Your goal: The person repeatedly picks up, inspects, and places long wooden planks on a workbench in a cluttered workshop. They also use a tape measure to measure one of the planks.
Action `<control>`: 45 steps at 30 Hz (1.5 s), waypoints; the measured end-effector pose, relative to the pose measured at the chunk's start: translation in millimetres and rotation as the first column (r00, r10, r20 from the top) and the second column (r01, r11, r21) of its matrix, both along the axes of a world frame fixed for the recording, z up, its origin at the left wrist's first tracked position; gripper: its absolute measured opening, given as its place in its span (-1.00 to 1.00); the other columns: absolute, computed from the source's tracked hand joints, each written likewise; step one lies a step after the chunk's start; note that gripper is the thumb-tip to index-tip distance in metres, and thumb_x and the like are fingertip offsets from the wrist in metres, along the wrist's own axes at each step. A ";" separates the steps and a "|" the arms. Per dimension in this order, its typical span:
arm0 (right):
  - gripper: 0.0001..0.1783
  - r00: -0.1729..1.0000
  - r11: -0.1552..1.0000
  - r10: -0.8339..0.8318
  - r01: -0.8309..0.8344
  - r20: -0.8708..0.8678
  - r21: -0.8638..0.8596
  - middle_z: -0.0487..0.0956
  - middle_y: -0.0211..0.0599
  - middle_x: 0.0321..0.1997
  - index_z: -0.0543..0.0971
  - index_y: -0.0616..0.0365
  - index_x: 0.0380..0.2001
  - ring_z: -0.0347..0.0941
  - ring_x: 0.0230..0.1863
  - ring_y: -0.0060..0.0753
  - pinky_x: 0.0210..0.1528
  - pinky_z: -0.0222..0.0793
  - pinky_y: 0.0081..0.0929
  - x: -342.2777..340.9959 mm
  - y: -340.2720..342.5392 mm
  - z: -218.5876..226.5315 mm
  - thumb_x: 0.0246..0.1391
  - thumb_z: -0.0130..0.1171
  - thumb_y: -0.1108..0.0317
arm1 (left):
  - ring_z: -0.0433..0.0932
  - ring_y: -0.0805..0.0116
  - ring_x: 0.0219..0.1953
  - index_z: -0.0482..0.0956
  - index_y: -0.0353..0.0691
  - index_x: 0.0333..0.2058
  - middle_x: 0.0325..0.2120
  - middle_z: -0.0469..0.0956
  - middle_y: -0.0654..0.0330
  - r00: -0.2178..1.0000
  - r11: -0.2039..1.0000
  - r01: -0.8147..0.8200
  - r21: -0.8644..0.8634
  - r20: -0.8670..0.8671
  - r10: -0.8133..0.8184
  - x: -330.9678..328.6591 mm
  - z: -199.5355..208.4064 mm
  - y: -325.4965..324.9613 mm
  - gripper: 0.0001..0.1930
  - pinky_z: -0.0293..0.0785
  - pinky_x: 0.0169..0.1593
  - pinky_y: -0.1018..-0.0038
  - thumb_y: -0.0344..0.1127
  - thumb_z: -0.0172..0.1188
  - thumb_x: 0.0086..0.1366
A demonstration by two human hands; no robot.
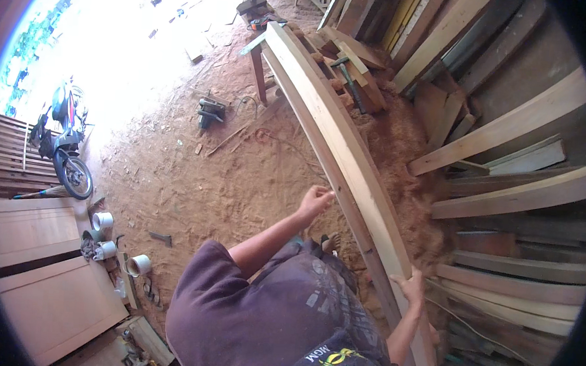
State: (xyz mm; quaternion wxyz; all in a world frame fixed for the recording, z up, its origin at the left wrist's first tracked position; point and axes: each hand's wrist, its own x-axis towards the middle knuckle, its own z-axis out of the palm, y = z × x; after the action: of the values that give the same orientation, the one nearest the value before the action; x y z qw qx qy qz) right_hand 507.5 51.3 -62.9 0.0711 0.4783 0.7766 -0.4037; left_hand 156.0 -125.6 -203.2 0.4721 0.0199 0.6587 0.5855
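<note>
A long pale wooden beam (347, 156) runs from the far end down past my right side, and looks curved in this wide view. Along its left side lies a darker length of wood (327, 165). My right hand (409, 286) grips the near part of the pale beam, thumb over its top face and fingers toward the right edge. Beside the darker wood, my left hand (316, 203) is closed with its fingers curled, the tips close to the wood's left edge. Anything inside those fingers is too small to make out.
A power tool (210, 112) sits on the sawdust floor. By the beam's far end, a hammer (348, 83) rests among wood blocks. Boards (508, 128) lean and stack on the right. Leftward are a motorbike (70, 145), white buckets (138, 265) and wooden panels (61, 307).
</note>
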 end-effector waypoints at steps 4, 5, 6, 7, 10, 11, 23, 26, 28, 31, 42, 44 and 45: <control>-0.32 0.999 0.987 -0.037 0.041 0.029 -0.156 0.73 -0.19 -0.12 0.64 0.33 0.00 0.63 -0.13 -0.39 0.00 0.53 -0.35 3.5 39.0 -5.8 -0.25 0.61 0.28 | 0.55 0.44 -0.28 0.47 -0.31 0.08 -0.22 0.60 0.15 0.996 0.998 0.046 0.052 0.072 -0.050 26.0 5.8 -1.1 -0.48 0.55 -0.28 0.45 -0.03 0.35 0.35; -0.32 0.999 0.989 -0.038 0.042 0.031 -0.142 0.73 -0.19 -0.11 0.64 0.32 0.00 0.64 -0.13 -0.38 0.01 0.53 -0.35 3.1 44.7 -5.6 -0.27 0.61 0.28 | 0.55 0.44 -0.28 0.48 -0.31 0.07 -0.22 0.61 0.14 0.993 0.997 0.057 0.055 0.105 -0.063 29.1 7.0 -5.6 -0.48 0.55 -0.27 0.45 -0.03 0.35 0.35; -0.31 0.999 0.991 -0.036 0.040 0.029 -0.128 0.73 -0.19 -0.11 0.65 0.32 0.00 0.64 -0.13 -0.37 0.01 0.53 -0.35 1.3 49.6 -5.3 -0.28 0.62 0.27 | 0.56 0.44 -0.28 0.48 -0.31 0.07 -0.21 0.61 0.14 0.994 0.996 0.021 0.082 0.106 -0.030 27.1 7.1 -11.8 -0.49 0.56 -0.27 0.46 -0.03 0.35 0.35; -0.30 0.999 0.992 -0.035 0.038 0.028 -0.117 0.72 -0.19 -0.10 0.65 0.31 -0.01 0.64 -0.13 -0.36 0.02 0.54 -0.35 -0.3 52.9 -4.6 -0.30 0.62 0.27 | 0.57 0.44 -0.28 0.49 -0.31 0.06 -0.20 0.62 0.14 0.992 0.995 -0.007 0.103 0.125 -0.006 22.9 5.7 -21.9 -0.49 0.56 -0.26 0.46 -0.03 0.35 0.35; -0.27 0.995 0.973 -0.102 0.098 -0.009 -0.207 0.73 -0.20 -0.10 0.65 0.31 0.00 0.64 -0.12 -0.36 0.03 0.54 -0.35 -5.2 56.1 -2.5 -0.34 0.63 0.26 | 0.58 0.43 -0.28 0.52 -0.29 0.05 -0.18 0.62 0.14 0.992 0.993 -0.077 0.094 0.109 0.067 3.3 -6.6 -58.5 -0.52 0.56 -0.26 0.48 -0.06 0.36 0.35; -0.26 0.995 0.975 -0.098 0.095 -0.006 -0.199 0.72 -0.20 -0.10 0.65 0.31 0.01 0.64 -0.12 -0.35 0.04 0.53 -0.35 -6.4 56.1 -2.4 -0.35 0.63 0.25 | 0.58 0.43 -0.28 0.53 -0.29 0.05 -0.17 0.62 0.14 0.993 0.994 -0.093 0.051 0.079 0.089 -6.2 -12.7 -73.8 -0.53 0.55 -0.26 0.48 -0.07 0.36 0.35; -0.26 0.993 0.983 -0.058 0.075 -0.106 0.167 0.71 -0.03 -0.08 0.59 0.33 0.07 0.64 -0.04 -0.15 0.10 0.49 -0.27 7.7 -7.0 -17.4 -0.21 0.58 0.21 | 0.62 0.42 -0.23 0.54 -0.23 0.03 -0.16 0.62 0.20 0.991 0.987 -0.120 -0.106 0.046 0.125 -42.8 -26.0 -155.2 -0.63 0.56 -0.22 0.46 -0.12 0.30 0.39; -0.23 0.999 0.880 -0.025 0.045 -0.048 0.473 0.66 0.07 0.04 0.53 0.32 0.13 0.59 0.10 0.06 0.16 0.45 -0.18 1.2 -38.4 -20.2 -0.16 0.55 0.22 | 0.62 0.44 -0.22 0.54 -0.24 0.04 -0.18 0.63 0.22 0.998 0.999 -0.028 -0.046 0.058 0.030 -30.4 -17.1 -130.5 -0.64 0.55 -0.22 0.48 -0.15 0.29 0.41; -0.23 0.995 0.898 -0.099 0.079 0.024 0.433 0.63 0.10 0.08 0.52 0.27 0.14 0.55 0.14 0.14 0.16 0.44 -0.13 -4.9 -54.5 -17.6 -0.15 0.55 0.21 | 0.61 0.46 -0.20 0.53 -0.26 0.05 -0.18 0.63 0.22 0.996 0.999 0.032 0.035 0.082 -0.035 -22.2 -9.7 -115.3 -0.64 0.55 -0.20 0.50 -0.17 0.27 0.42; -0.27 0.988 0.862 -0.135 0.082 0.070 0.500 0.62 0.08 0.08 0.54 0.20 0.12 0.54 0.14 0.15 0.13 0.45 -0.09 -15.7 -60.2 -12.8 -0.14 0.55 0.18 | 0.62 0.43 -0.17 0.53 -0.24 0.07 -0.14 0.64 0.21 0.987 0.989 0.144 0.022 0.076 -0.145 -12.3 -0.5 -96.0 -0.64 0.55 -0.15 0.45 -0.15 0.24 0.44; -0.21 0.981 0.645 -0.191 0.152 -0.035 0.749 0.47 -0.19 0.29 0.46 -0.03 0.28 0.34 0.36 -0.03 0.34 0.23 -0.01 -17.4 -81.2 -5.1 -0.04 0.51 0.11 | 0.63 0.37 -0.10 0.54 -0.22 0.07 -0.08 0.67 0.19 0.914 0.906 0.404 -0.128 0.088 -0.395 9.7 -5.7 -99.7 -0.62 0.55 -0.07 0.39 -0.12 0.26 0.41; -0.20 0.945 0.475 -0.297 0.273 -0.139 0.837 0.45 -0.15 0.29 0.42 -0.01 0.32 0.33 0.35 0.01 0.31 0.26 0.00 -4.2 -100.2 -5.1 0.01 0.49 0.13 | 0.63 0.34 -0.08 0.53 -0.21 0.08 -0.07 0.67 0.18 0.912 0.905 0.408 -0.117 0.094 -0.399 12.0 -9.5 -102.0 -0.62 0.55 -0.05 0.37 -0.13 0.26 0.41; -0.20 0.920 0.375 -0.340 0.321 -0.193 0.870 0.44 -0.13 0.29 0.40 0.01 0.33 0.32 0.35 0.03 0.30 0.27 0.01 8.4 -111.8 -6.3 0.04 0.48 0.14 | 0.63 0.34 -0.08 0.53 -0.21 0.08 -0.07 0.67 0.18 0.908 0.901 0.417 -0.116 0.088 -0.409 14.4 -11.7 -102.5 -0.62 0.56 -0.06 0.37 -0.13 0.26 0.41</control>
State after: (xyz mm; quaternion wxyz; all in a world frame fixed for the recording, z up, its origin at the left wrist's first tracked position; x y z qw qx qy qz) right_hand 515.9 -60.4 -69.2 -0.2644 0.5923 0.7586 0.0612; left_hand 170.4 -228.2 -214.9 0.6060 0.1096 0.6619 0.4274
